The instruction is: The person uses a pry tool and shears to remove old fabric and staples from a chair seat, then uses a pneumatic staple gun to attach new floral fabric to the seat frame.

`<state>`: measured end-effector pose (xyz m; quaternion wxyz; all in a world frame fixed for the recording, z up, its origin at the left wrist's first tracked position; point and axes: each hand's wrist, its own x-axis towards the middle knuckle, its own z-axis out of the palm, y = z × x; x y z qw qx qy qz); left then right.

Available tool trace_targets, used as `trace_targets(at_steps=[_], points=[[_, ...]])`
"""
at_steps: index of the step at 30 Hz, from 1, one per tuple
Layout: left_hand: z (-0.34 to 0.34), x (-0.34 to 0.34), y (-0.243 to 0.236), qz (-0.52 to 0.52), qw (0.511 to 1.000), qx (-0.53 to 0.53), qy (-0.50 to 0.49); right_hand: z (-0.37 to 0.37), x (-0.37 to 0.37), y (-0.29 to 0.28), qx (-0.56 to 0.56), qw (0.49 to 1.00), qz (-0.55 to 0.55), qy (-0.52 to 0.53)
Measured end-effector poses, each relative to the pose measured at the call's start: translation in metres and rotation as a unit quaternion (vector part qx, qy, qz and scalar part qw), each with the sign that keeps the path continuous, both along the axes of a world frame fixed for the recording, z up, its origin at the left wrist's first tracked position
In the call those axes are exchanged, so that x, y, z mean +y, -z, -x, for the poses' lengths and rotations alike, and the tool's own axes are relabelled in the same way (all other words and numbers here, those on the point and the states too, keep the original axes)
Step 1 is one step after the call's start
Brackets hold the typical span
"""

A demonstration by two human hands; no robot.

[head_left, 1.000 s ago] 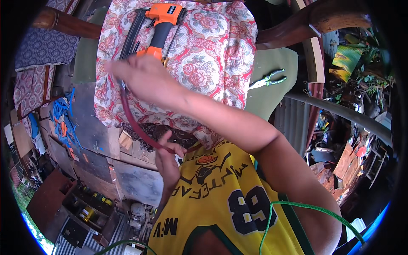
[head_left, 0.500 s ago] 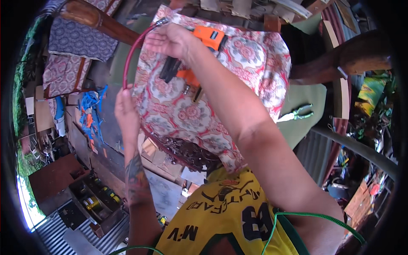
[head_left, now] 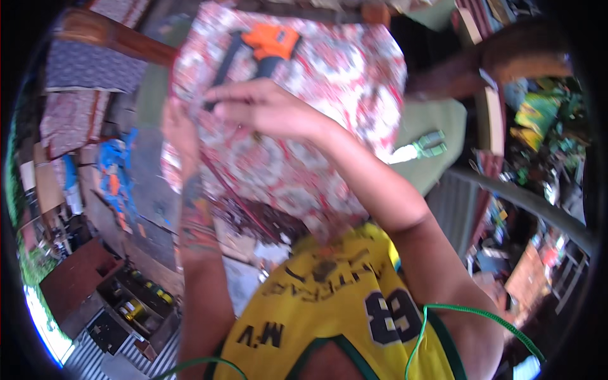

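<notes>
My left hand (head_left: 180,130) is closed around a dark red hose (head_left: 237,196), which runs down toward my lap. My right hand (head_left: 266,111) reaches in from the right, its fingers stretched toward the left hand and slightly apart; motion blurs the tips, and the hose's end cannot be made out. Both hands are over a floral red-and-white cloth (head_left: 342,57). Just beyond the right hand, an orange and black power tool (head_left: 272,41) lies on this cloth, partly covered by the fingers.
Green-handled pliers (head_left: 430,145) lie on a green surface (head_left: 443,120) to the right. Wooden beams (head_left: 107,31) flank the cloth. On the left are tangled blue straps (head_left: 117,171) and a wooden box (head_left: 136,304) holding yellow items. A green cord (head_left: 481,313) crosses near my chest.
My right hand has come down and toward the left hand, from near the hose's metal fitting. The left hand has risen slightly. The whole view has shifted, and the orange tool shows more fully.
</notes>
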<state>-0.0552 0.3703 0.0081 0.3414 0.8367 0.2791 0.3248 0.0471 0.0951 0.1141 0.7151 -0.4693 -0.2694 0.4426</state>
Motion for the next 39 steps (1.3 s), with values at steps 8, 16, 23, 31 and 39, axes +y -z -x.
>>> trace_targets(at_steps=[8, 16, 23, 31, 39], points=[[-0.03, -0.015, -0.013, -0.099, 0.968, 0.216, -0.082, 0.106, -0.319, 0.061, 0.184, 0.943, 0.261, 0.092], [0.035, -0.095, -0.006, -0.329, 0.933, 0.067, -0.127, 0.071, -0.352, 0.076, -0.158, 0.859, 0.434, 0.224], [0.074, -0.226, 0.0, 0.019, 0.99, 0.002, -0.141, 0.044, -0.338, 0.069, -0.201, 0.884, 0.401, 0.129], [0.013, -0.247, -0.008, -0.275, 0.933, 0.201, -0.113, 0.016, -0.3, 0.048, -0.369, 0.871, 0.31, 0.101], [0.064, -0.334, -0.037, 0.281, 0.933, 0.213, -0.063, 0.034, -0.318, 0.057, 0.0, 0.949, 0.308, 0.06]])
